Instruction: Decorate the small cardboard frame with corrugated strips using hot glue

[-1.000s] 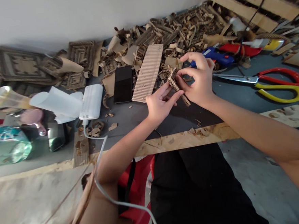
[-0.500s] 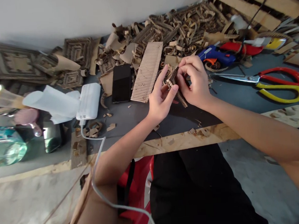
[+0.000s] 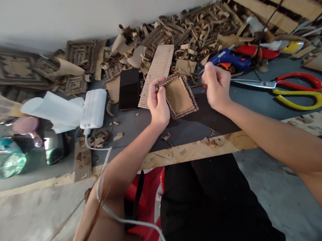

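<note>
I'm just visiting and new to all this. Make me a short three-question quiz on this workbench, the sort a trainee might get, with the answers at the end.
1. What does the left hand hold?
a) the pink brush
b) the rimmed cardboard piece
c) the blue glue gun

2. True or false: as the person sees it, the scissors lie to the right of the right hand.

3. Fill in: the black phone lies between the white power bank and a ribbed sheet of light brown ____.

Key: 1 b; 2 true; 3 cardboard.
</note>
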The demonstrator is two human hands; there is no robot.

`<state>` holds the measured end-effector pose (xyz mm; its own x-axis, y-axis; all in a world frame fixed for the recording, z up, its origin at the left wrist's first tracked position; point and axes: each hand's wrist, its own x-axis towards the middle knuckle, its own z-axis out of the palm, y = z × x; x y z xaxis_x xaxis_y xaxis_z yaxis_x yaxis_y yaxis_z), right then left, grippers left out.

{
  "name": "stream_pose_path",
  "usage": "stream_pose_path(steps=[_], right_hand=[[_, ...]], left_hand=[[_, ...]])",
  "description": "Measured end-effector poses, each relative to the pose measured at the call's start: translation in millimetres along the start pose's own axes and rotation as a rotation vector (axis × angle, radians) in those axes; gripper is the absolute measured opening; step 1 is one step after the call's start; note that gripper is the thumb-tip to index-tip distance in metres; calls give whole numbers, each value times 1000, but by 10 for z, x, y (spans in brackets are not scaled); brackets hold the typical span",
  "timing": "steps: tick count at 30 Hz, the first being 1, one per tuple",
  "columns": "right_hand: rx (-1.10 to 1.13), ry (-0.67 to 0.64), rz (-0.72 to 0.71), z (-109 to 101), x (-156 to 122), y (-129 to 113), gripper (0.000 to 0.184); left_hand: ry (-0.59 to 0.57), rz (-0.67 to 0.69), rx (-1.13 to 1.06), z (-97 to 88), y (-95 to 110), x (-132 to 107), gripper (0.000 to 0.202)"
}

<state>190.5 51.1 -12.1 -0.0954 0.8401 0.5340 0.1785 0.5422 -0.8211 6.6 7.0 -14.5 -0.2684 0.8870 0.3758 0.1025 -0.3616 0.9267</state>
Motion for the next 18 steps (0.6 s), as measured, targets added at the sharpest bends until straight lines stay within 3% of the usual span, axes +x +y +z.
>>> stream_pose_path(steps=[4, 8, 12, 15, 18], right_hand=[[177, -127, 58, 34, -28, -130, 47], [46, -228, 2, 43, -87, -282, 43], [-42, -117, -69, 29, -130, -319, 36], [-13, 38, -56, 53, -98, -203, 37], [7, 111, -79, 74, -36, -47, 43]], left_hand=[[-18, 13, -27, -2, 35, 4, 58], [-61, 52, 16, 43, 110, -7, 59], [-110, 22, -2, 70, 88, -30, 64], [-141, -54, -37, 83, 25, -52, 68], [-115, -101, -48, 88, -20, -42, 67]])
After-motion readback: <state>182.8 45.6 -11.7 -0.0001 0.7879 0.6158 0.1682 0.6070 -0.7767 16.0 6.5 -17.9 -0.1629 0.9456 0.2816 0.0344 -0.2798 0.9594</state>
